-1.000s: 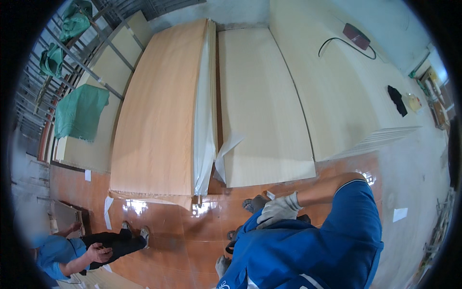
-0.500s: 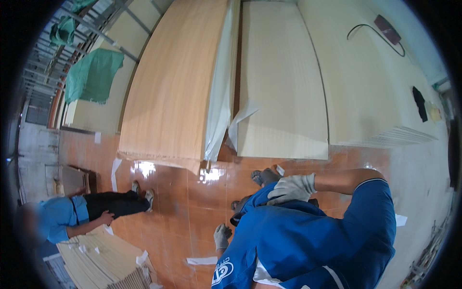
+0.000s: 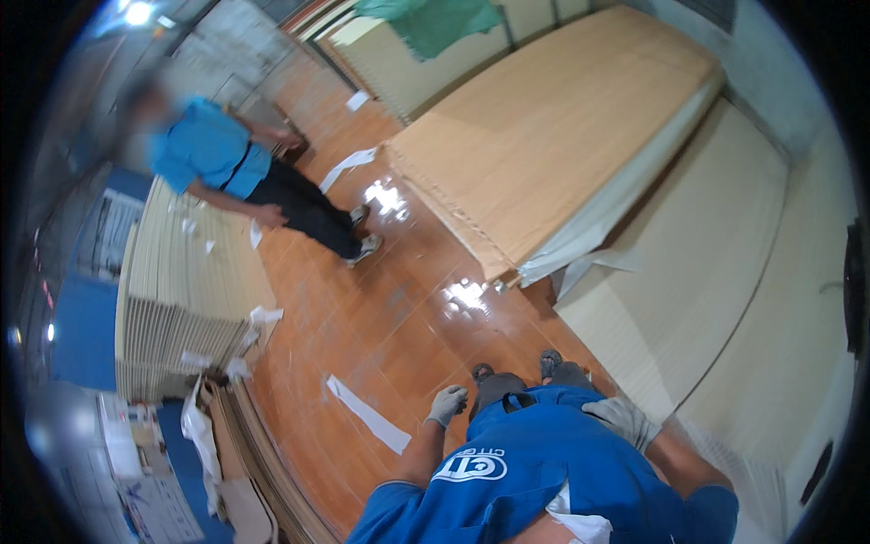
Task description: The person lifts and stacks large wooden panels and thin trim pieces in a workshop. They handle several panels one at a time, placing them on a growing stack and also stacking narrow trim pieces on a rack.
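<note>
My left hand (image 3: 447, 404), in a grey work glove, hangs beside my left hip above the tiled floor. Its fingers look loosely curled, and no object shows in them. On the other side, my right hand (image 3: 625, 421), gloved the same way, lies flat at my right hip over my blue shirt (image 3: 553, 444). The fingers of that hand are stretched out and it grips nothing. Closest to it is a stack of pale boards (image 3: 675, 299), whose corner is just beyond the glove.
A wood-coloured board stack (image 3: 553, 136) with loose plastic sheeting (image 3: 589, 227) stands ahead. A person in blue (image 3: 213, 159) stands at far left beside another stack (image 3: 195, 272). White strips, one a long paper-like strip (image 3: 367, 415), lie on the orange tiles (image 3: 362, 326).
My view has swung left, bringing the co-worker and left-hand stack further into the picture. My right hand stays at my hip, and my left hand still hangs at my side.
</note>
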Available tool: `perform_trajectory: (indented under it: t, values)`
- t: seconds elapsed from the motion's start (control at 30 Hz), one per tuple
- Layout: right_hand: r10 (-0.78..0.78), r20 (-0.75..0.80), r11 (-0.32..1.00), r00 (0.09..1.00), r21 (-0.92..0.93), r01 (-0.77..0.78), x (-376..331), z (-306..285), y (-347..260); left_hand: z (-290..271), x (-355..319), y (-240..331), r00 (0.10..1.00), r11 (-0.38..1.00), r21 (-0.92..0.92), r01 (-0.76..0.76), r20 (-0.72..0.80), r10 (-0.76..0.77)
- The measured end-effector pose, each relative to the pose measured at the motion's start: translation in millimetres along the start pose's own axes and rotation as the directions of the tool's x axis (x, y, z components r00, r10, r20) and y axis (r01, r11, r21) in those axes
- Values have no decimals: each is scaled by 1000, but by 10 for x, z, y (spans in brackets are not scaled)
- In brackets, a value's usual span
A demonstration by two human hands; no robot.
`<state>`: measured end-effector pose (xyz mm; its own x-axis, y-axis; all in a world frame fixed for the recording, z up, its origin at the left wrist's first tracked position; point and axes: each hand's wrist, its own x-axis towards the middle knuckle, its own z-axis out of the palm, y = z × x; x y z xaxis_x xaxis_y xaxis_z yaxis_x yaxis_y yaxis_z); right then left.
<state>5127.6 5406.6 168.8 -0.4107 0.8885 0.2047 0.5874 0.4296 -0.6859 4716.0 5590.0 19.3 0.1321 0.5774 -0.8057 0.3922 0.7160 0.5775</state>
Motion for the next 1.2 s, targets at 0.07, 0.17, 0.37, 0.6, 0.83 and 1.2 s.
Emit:
perform_trajectory:
  t: [0.07,0.17,0.37,0.6,0.83,1.2]
  values:
    - [4,30,1000,1000,-9,-4,7,43,26,43,17,8,1000,1000,20,-4,-4,4]
    - [43,100,999,994,-30,-40,18,72,62,104,2,22,999,999,49,6,-38,-4]
    - [227,243,974,943,-63,-218,54,59,76,117,-56,-85,996,997,63,32,-87,-26]
    - [315,302,943,900,5,-332,238,-66,50,138,-14,-151,996,998,49,35,-82,-31]
    - [416,319,908,851,-94,-409,-311,-314,184,89,-53,-21,999,988,-151,-17,-40,11]
    - [931,348,-285,-109,507,-814,-918,-83,1888,1,-205,110,999,999,-34,35,15,-35]
